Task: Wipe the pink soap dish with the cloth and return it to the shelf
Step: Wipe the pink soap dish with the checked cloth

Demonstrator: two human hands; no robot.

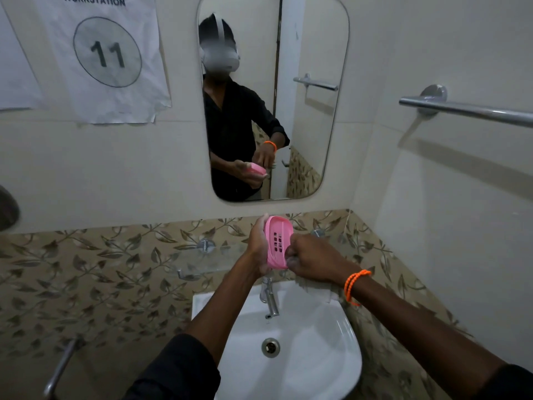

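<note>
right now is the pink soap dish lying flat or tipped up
Tipped up: the soap dish stands on edge in the left hand, slotted bottom facing the camera.

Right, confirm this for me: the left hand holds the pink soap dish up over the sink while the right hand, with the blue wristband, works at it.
One detail is wrong: the wristband on the right hand is orange, not blue, as the head view shows. The rest stands: the left hand holds the pink soap dish above the sink.

Both arms are bare from the elbow down, with black sleeves [178, 368] pushed up on each. The right wrist wears an orange beaded band [354, 285], looped twice. In the mirror [331, 111], a black collared shirt and a white headset show.
</note>
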